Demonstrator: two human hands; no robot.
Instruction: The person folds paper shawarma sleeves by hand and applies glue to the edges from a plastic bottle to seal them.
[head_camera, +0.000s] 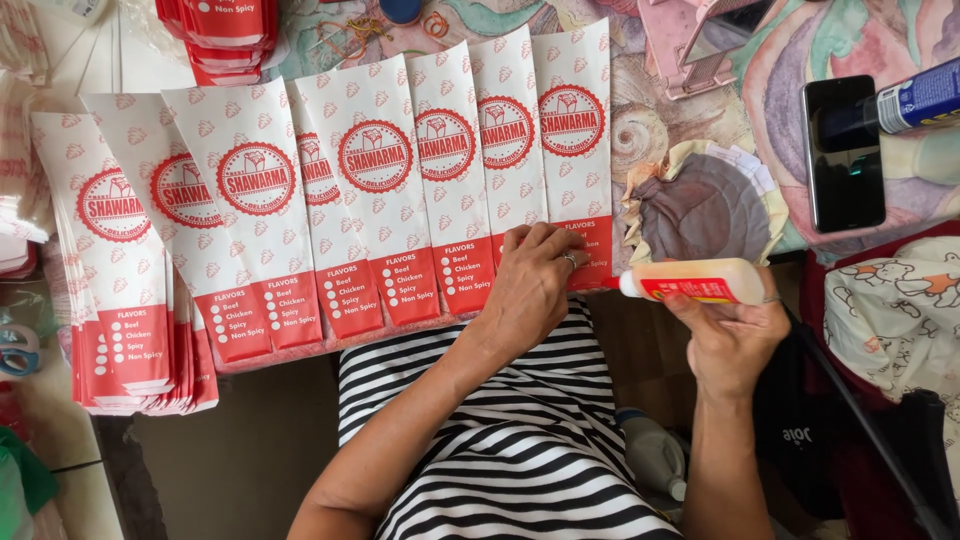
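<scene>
Several long white-and-red paper food bags (400, 180) lie fanned side by side along the table's near edge. My left hand (530, 285), a ring on one finger, presses flat on the red bottom ends of the rightmost bags. My right hand (730, 335) grips a small white glue bottle (695, 281) with a red label, held sideways. Its nozzle points left at the lower corner of the rightmost bag (580, 130).
A stack of more bags (120, 300) lies at the left. Red packs (220, 30) sit at the top. A round stained cloth pad (700, 210), a black phone (843, 152), a blue-labelled bottle (915, 100) and a pink stand (690, 45) are at the right. Blue scissors (15, 350) lie far left.
</scene>
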